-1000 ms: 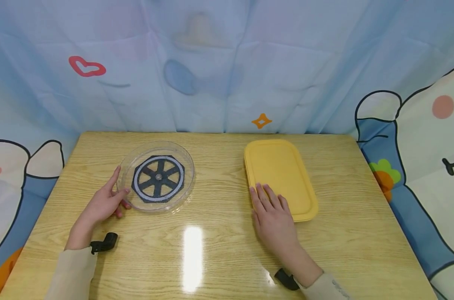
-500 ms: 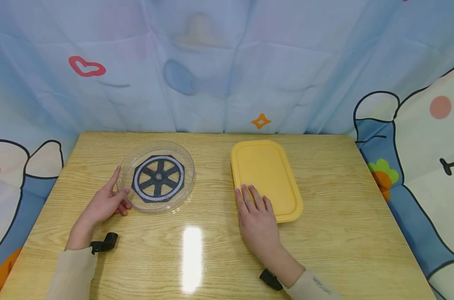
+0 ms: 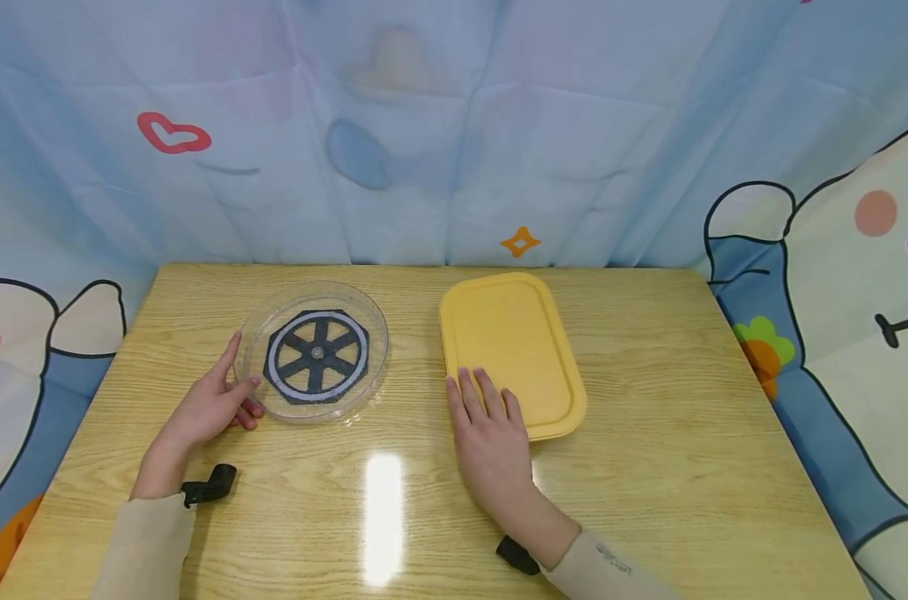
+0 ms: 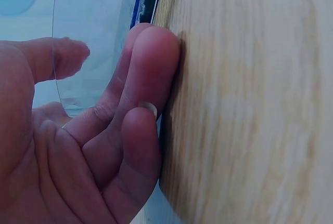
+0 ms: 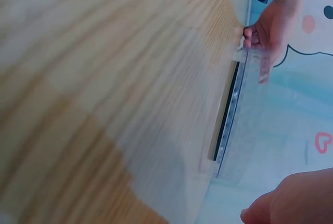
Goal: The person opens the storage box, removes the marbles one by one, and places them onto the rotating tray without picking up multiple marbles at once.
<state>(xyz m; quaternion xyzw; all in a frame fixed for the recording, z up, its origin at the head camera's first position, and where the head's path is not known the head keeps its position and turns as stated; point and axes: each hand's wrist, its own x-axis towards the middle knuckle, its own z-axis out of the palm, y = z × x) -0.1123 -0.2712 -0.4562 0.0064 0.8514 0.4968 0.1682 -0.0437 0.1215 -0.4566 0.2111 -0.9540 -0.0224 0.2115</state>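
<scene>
My left hand [image 3: 208, 404] grips the near-left edge of a clear round dish [image 3: 382, 333], index finger along its wall and thumb over the rim. In the left wrist view the curled fingers [image 4: 153, 52] lie low against the tabletop, with the thumb seen through clear plastic. A black six-spoked wheel shape with a pale ring [image 3: 316, 400] shows within the dish. My right hand [image 3: 491, 454] rests with straight fingers on the near-left corner of a yellow rectangular container with a flat, rimmed top [image 3: 514, 333]. Its thumb is hidden in the head view.
Both things stand on a wood-grain table [image 3: 671, 417], with a gap of bare wood between them. A blue patterned curtain [image 3: 424, 167] hangs behind the far edge and down both sides. Each wrist carries a small black camera [image 3: 212, 485].
My right hand has slid the yellow container left across the table, closer to the dish. The left hand and the dish have stayed in place.
</scene>
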